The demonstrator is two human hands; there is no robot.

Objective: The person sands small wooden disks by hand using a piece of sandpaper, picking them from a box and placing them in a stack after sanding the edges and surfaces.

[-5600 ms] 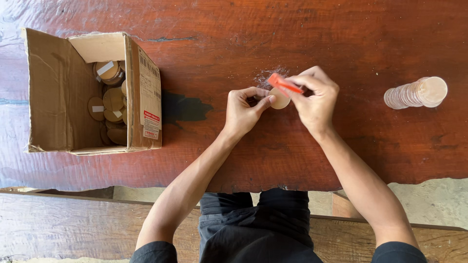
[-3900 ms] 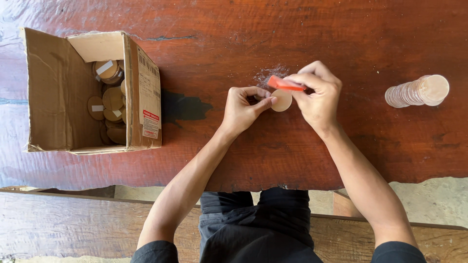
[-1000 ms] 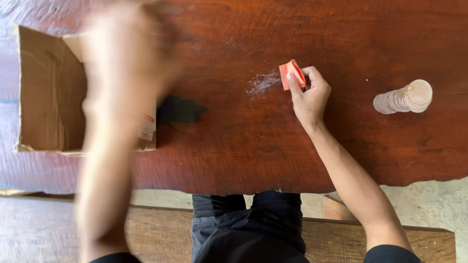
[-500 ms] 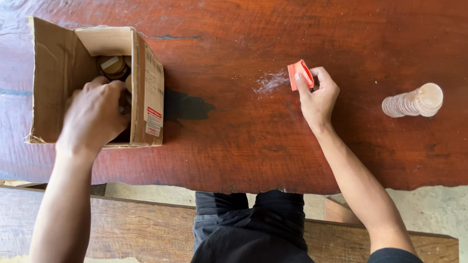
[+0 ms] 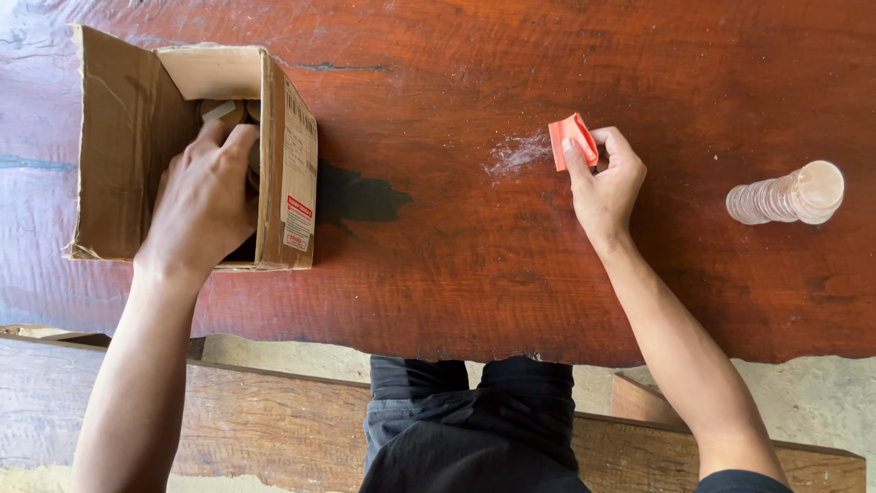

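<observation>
Sandpaper (image 5: 573, 140), a small folded orange-red piece, sits pinched between the thumb and fingers of the right hand (image 5: 607, 187), which rests on a dark red wooden table (image 5: 456, 256) a little toward three o'clock of centre. The grip looks snug, fingers curled closed around the fold. Just beside it, at nine o'clock of the paper, lies a pale patch of sanding dust (image 5: 516, 153).

At the table's nine o'clock edge stands an open cardboard box (image 5: 119, 146). The left hand (image 5: 205, 196) is down inside it, fingers curled over small round wooden pieces (image 5: 224, 111) at the box's twelve o'clock end. Whether the fingers have closed on one piece or only touch them cannot be told, since the hand hides most of the contents.

Far out at three o'clock, well apart from both hands, a stack of pale wooden discs (image 5: 787, 194) lies tipped on its side.

Risks, as a judgement: the reach into the box is half blind, so the hand could grab two pieces or fumble one against the cardboard wall. The light box could shift or tip if the wrist catches its flap. The toppled stack could roll toward the table edge if bumped. Loose dust could smear onto a fresh piece.
</observation>
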